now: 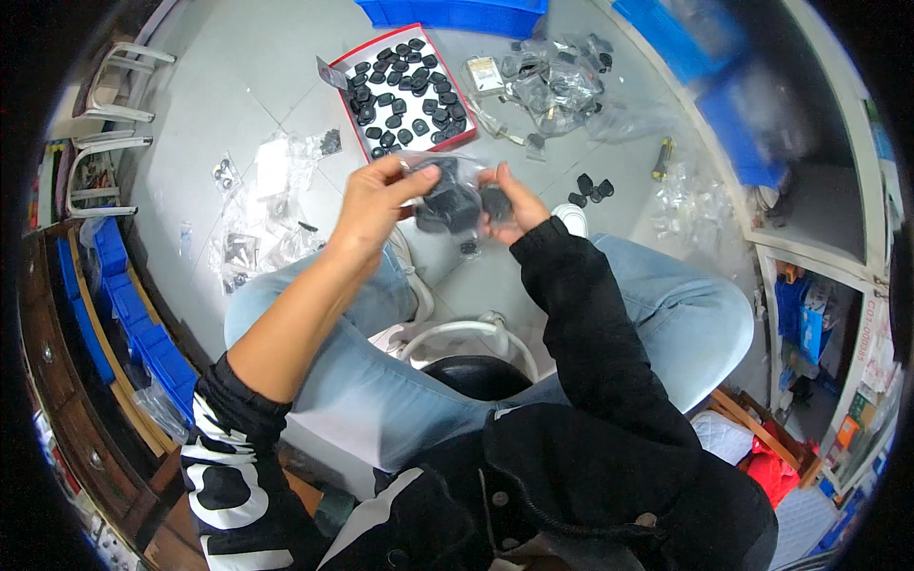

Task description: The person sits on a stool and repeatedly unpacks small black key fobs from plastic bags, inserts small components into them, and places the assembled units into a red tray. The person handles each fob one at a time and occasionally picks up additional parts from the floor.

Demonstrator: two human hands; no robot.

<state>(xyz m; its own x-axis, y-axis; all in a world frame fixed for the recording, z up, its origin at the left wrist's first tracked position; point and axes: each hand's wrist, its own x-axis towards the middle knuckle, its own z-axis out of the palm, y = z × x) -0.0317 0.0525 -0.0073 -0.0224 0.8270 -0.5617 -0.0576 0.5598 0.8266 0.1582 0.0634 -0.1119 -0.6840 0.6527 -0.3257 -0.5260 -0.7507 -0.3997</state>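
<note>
A clear plastic bag (pixel 464 183) with black key fob shells inside is held up between my hands, above the floor and in front of my knees. My left hand (pixel 373 198) grips its left side, the thumb pressed over the top. At the bag's right edge my right hand (pixel 519 207) is closed on the plastic, its thumb pointing up. A dark key fob shell (pixel 496 202) shows at my right fingers; I cannot tell whether it lies inside the bag or outside it. Just beyond my hands, a red-rimmed white tray (pixel 441 145) holds many black key fob shells.
Several loose black fob shells (pixel 592 189) lie on the floor to the right, near a yellow-and-black tool (pixel 663 159). Clear bags (pixel 557 84) and a white boxy device (pixel 485 74) sit at the far right. More plastic packets (pixel 271 195) lie left. A blue bin (pixel 452 14) stands beyond the tray.
</note>
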